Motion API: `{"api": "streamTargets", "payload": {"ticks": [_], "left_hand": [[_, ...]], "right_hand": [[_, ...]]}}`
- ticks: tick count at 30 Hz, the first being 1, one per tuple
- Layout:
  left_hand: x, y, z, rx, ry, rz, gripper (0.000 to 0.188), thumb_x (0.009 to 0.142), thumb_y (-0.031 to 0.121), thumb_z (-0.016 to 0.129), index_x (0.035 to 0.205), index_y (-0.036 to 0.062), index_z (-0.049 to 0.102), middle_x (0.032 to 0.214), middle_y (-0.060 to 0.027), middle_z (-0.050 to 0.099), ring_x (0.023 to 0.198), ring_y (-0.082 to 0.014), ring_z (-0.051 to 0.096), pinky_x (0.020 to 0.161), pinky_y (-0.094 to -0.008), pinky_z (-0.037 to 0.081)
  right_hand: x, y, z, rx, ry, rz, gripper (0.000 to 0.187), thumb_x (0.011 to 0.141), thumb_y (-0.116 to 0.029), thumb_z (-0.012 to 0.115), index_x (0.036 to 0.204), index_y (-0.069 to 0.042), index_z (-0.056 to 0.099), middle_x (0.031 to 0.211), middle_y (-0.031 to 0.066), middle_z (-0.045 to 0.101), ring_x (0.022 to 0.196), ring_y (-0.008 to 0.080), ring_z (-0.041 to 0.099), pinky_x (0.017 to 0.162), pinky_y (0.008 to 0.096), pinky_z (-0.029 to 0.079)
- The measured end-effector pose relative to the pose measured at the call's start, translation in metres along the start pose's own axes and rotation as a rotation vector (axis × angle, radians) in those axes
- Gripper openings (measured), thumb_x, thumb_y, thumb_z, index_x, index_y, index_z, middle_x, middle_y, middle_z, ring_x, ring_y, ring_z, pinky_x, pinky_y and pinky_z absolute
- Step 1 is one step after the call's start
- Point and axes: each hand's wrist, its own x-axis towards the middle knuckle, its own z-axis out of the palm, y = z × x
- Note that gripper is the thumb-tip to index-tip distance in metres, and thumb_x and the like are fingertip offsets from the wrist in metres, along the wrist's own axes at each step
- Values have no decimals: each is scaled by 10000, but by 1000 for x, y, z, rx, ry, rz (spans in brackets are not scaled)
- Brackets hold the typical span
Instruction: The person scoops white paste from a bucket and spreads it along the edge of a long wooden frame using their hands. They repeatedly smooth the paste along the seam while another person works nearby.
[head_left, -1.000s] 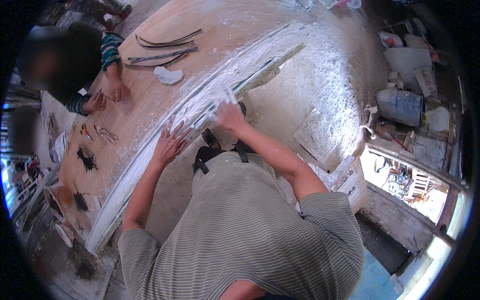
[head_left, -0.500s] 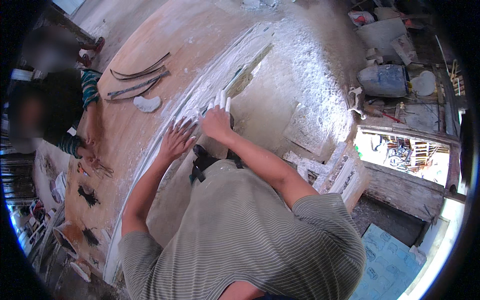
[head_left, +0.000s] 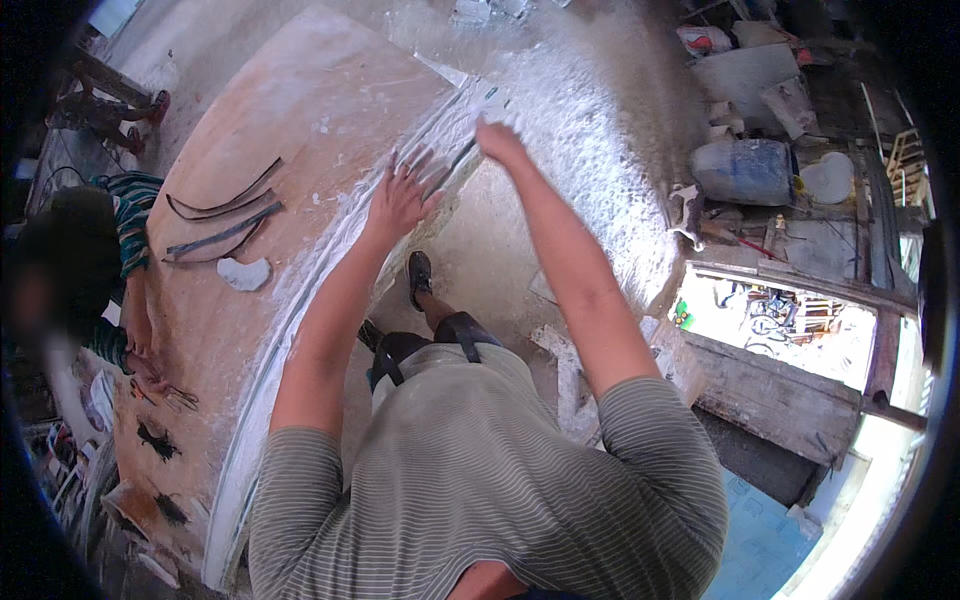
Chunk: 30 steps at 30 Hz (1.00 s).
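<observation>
A long white plaster-like strip (head_left: pixel 330 250) runs along the edge of a large curved brown tabletop (head_left: pixel 270 110). My left hand (head_left: pixel 402 197) lies over the strip with its fingers spread and whitish, holding nothing. Farther along the same strip is my right hand (head_left: pixel 503 143), arm stretched out. Its fingers are blurred and merge with the white behind them, so their pose is unclear. Dark curved strips (head_left: pixel 225 225) and a white kidney-shaped piece (head_left: pixel 243 274) rest on the tabletop to the left.
At the left edge a co-worker's hands (head_left: pixel 148 368) hold wire-like loops above the tabletop; dark fibre tufts (head_left: pixel 158 440) lie nearby. White powder (head_left: pixel 600 170) covers the floor ahead. On the right are a blue drum (head_left: pixel 742 171), a wooden barrier (head_left: pixel 775 375) and a light-blue sheet (head_left: pixel 765 530).
Both hands have moved away along the strip, the right one farther, and now they are apart. My view has shifted, and my dark shoe and legs show more.
</observation>
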Motion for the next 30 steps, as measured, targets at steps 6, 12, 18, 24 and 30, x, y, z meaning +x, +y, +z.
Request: {"api": "streamTargets", "payload": {"ticks": [6, 12, 18, 24, 30], "left_hand": [[-26, -16, -1, -114, -104, -185, 580, 1023, 538, 380, 1546, 286, 378, 1615, -122, 313, 1526, -310, 196, 1228, -569, 92], [-28, -3, -19, -69, -306, -82, 556, 1021, 512, 404, 1526, 279, 417, 1590, -92, 361, 1512, -276, 241, 1225, -567, 104], [71, 1, 19, 27, -120, 42, 539, 1021, 510, 388, 1515, 300, 429, 1572, -48, 396, 1498, -244, 268, 1233, -540, 117], [127, -4, 35, 34, -89, -25, 582, 1036, 575, 292, 1549, 310, 362, 1612, -91, 323, 1531, -301, 177, 1235, -544, 132], [48, -14, 9, -186, -213, -74, 614, 1037, 534, 357, 1553, 201, 366, 1634, -140, 262, 1521, -357, 180, 1235, -548, 93]], "right_hand": [[29, -1, -51, -121, -21, -302, 634, 1037, -463, 307, 1247, 40, 632, 1339, 286, 580, 1257, 480, 538, 1134, 569, 334], [-91, -11, 36, 53, -37, -231, 586, 994, -420, 477, 1165, 124, 617, 1316, 380, 492, 1245, 551, 483, 1074, 601, 387], [-1, 22, 39, 170, 127, -102, 526, 977, -429, 503, 1088, 67, 641, 1140, 336, 593, 1040, 501, 598, 927, 591, 474], [53, 29, -27, 106, 243, -351, 603, 990, -414, 419, 1188, 135, 568, 1194, 394, 571, 1119, 524, 566, 1005, 553, 446], [-17, -14, 17, 199, 149, -262, 672, 1012, -482, 409, 1270, 126, 537, 1329, 370, 507, 1248, 500, 501, 1071, 533, 403]]}}
